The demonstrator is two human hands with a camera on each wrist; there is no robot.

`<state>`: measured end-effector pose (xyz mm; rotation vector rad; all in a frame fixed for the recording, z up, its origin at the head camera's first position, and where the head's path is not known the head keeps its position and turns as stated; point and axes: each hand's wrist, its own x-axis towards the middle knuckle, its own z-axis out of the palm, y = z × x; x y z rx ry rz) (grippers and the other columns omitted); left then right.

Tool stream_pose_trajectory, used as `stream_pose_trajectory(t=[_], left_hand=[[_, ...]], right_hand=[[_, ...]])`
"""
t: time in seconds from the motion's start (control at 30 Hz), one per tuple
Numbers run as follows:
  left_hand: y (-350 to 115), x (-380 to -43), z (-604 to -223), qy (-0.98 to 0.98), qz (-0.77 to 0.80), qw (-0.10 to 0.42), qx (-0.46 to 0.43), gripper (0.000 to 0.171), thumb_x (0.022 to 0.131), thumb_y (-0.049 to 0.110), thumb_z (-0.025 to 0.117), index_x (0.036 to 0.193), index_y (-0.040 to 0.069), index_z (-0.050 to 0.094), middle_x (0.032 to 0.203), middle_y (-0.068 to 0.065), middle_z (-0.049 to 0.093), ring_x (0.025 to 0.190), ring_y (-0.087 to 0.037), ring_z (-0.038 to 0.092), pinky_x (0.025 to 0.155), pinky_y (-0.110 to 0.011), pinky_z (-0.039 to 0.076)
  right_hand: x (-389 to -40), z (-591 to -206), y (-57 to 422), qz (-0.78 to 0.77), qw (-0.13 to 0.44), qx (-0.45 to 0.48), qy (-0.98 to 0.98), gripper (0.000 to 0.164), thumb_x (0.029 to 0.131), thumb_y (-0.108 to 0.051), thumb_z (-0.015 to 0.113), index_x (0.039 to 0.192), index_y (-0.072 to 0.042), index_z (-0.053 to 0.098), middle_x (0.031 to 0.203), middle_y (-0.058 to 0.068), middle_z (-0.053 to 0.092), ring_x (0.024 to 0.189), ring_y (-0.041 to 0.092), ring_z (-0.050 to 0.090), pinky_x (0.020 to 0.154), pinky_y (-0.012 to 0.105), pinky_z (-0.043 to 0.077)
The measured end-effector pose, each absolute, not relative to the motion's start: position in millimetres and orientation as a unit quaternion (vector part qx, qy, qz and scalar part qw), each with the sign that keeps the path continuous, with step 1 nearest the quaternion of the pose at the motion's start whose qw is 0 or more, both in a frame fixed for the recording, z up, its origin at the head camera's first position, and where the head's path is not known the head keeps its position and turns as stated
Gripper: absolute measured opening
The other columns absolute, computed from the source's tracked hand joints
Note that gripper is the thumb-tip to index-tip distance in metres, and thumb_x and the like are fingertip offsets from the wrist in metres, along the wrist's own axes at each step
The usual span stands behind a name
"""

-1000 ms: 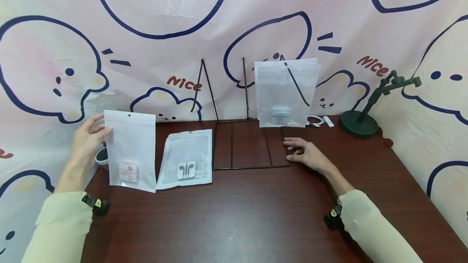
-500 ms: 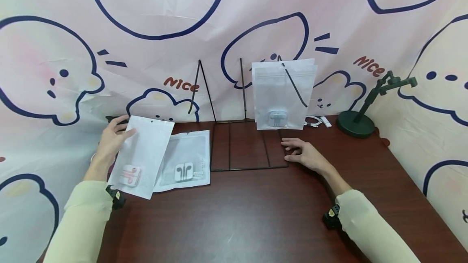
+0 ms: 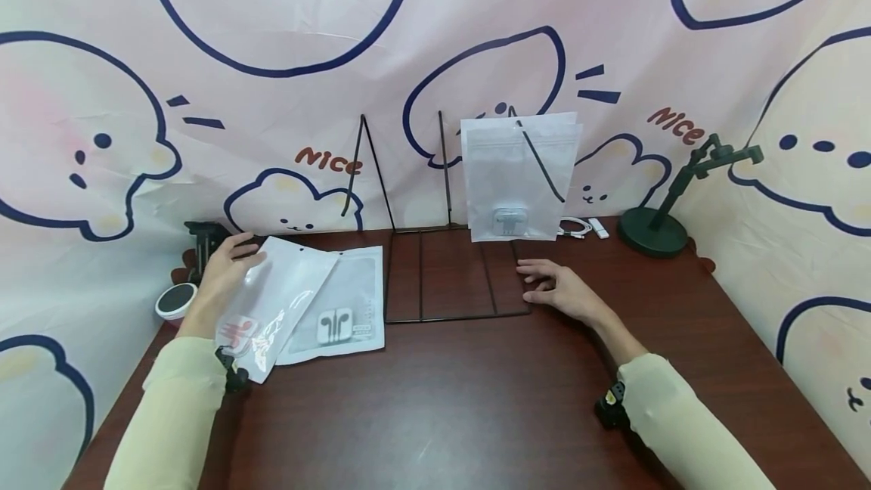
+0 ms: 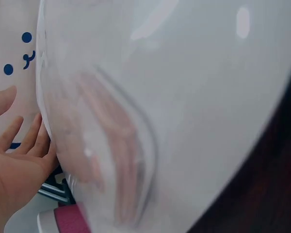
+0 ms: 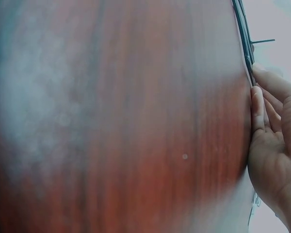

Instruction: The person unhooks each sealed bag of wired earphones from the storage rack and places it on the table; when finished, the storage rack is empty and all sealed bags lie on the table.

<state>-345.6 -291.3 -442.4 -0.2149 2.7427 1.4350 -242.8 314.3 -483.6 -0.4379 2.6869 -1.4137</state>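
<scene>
Brown tabletop (image 3: 435, 407) is kinda crowded at left, pink-item bag (image 3: 286, 286) tilted over the flatter bag (image 3: 364, 289), so both could get dragged askew if snagged by the loosely spread left hand (image 3: 224, 272), or the rack (image 3: 456, 318) shoved by the spread right hand (image 3: 563, 290) touching its right edge

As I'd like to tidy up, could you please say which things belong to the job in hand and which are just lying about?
Seemingly for the job:
white pouch at the left hand
second pouch, partly covered
black wire rack at the right hand
hanging pouch

Probably lying about:
green stand
white cable
white stick
cup
black stand
</scene>
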Motion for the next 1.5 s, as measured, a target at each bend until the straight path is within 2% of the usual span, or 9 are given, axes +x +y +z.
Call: stream_pose_trajectory(t=[0.37,0.53,0.73,0.93,1.27,1.5], left_hand=[[-292,-337,-443,0.879,0.470,0.028,-0.083,0.072,0.108,0.033,0.055,0.167,0.013,0.019,0.166,-0.024,0.029,0.150,-0.049,0.030,0.119,-0.067,0.026],[-289,-332,-431,0.877,0.477,0.010,-0.054,0.074,0.108,0.037,0.056,0.167,0.011,0.019,0.167,-0.022,0.029,0.151,-0.046,0.030,0.120,-0.064,0.027],[-264,-330,-409,0.870,0.492,0.002,0.005,0.077,0.105,0.042,0.061,0.166,0.012,0.025,0.165,-0.021,0.034,0.151,-0.042,0.033,0.120,-0.061,0.030],[-240,-324,-399,0.862,0.502,0.018,0.071,0.074,0.105,0.035,0.063,0.165,0.012,0.027,0.162,-0.021,0.040,0.149,-0.042,0.038,0.119,-0.062,0.030],[-195,-311,-405,0.841,0.516,0.068,0.150,0.070,0.102,0.035,0.068,0.162,0.014,0.037,0.156,-0.017,0.049,0.144,-0.035,0.047,0.117,-0.056,0.037],[-168,-304,-416,0.843,0.500,0.106,0.167,0.063,0.102,0.035,0.068,0.157,0.012,0.045,0.154,-0.016,0.053,0.142,-0.038,0.048,0.116,-0.060,0.036]], right_hand=[[-246,-484,313,-0.463,0.038,-0.148,0.873,0.052,0.095,-0.014,0.077,0.144,-0.006,0.062,0.154,0.010,0.052,0.121,0.028,0.059,0.091,0.023,0.050],[-246,-482,314,-0.460,0.043,-0.149,0.874,0.053,0.095,-0.015,0.077,0.145,-0.006,0.061,0.155,0.010,0.051,0.121,0.027,0.059,0.091,0.024,0.050],[-245,-479,317,-0.455,0.038,-0.144,0.878,0.053,0.095,-0.014,0.077,0.145,-0.006,0.061,0.154,0.009,0.052,0.120,0.027,0.060,0.091,0.024,0.050],[-246,-482,316,-0.456,0.040,-0.142,0.878,0.053,0.096,-0.014,0.077,0.146,-0.007,0.060,0.154,0.009,0.052,0.121,0.027,0.059,0.092,0.025,0.050],[-243,-483,315,-0.461,0.039,-0.139,0.875,0.053,0.095,-0.015,0.078,0.145,-0.007,0.061,0.154,0.009,0.052,0.122,0.027,0.059,0.092,0.024,0.050],[-243,-483,315,-0.462,0.039,-0.141,0.875,0.053,0.095,-0.015,0.077,0.144,-0.006,0.061,0.154,0.010,0.052,0.121,0.027,0.059,0.092,0.023,0.050]])
